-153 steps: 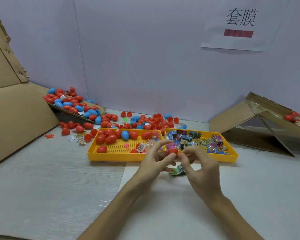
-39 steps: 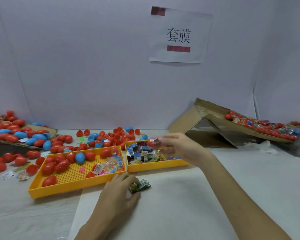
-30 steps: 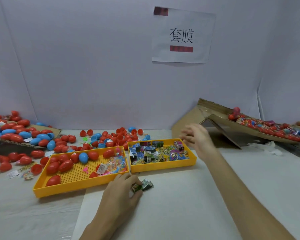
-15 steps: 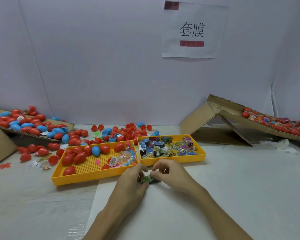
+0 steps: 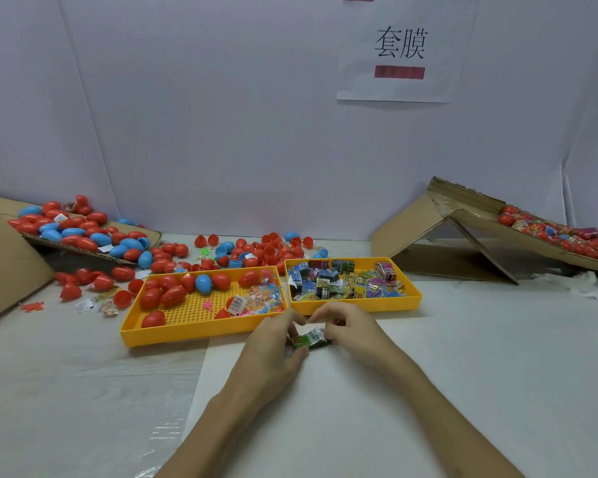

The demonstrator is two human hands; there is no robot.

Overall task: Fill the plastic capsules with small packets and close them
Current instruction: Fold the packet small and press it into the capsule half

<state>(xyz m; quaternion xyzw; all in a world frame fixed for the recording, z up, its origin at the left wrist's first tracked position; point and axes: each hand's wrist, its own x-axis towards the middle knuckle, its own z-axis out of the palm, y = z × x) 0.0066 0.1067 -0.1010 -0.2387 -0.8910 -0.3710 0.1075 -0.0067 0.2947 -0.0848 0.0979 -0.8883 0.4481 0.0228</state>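
Mid-frame, the left hand point(image 5: 273, 343) and right hand point(image 5: 354, 331) both pinch a green packet point(image 5: 309, 339) on the table point(image 5: 463, 374), seemingly readying it; next comes fetching a capsule point(image 5: 152, 319) from the yellow tray point(image 5: 201, 335).

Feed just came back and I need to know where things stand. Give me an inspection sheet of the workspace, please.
Surface: white-covered table.
Job's things: left tray holds red and blue capsules and clear bags; right tray holds packets; one small packet sits between the hands, in front of the trays.
Clutter: loose capsules behind the trays; crumpled white film at right.
Hands: left hand and right hand both pinch the small packet; neither holds a capsule.
Cables: nothing seen.
Surroundings: cardboard at left with more capsules beside it; cardboard ramp at right carrying capsules; paper sign on the white wall.
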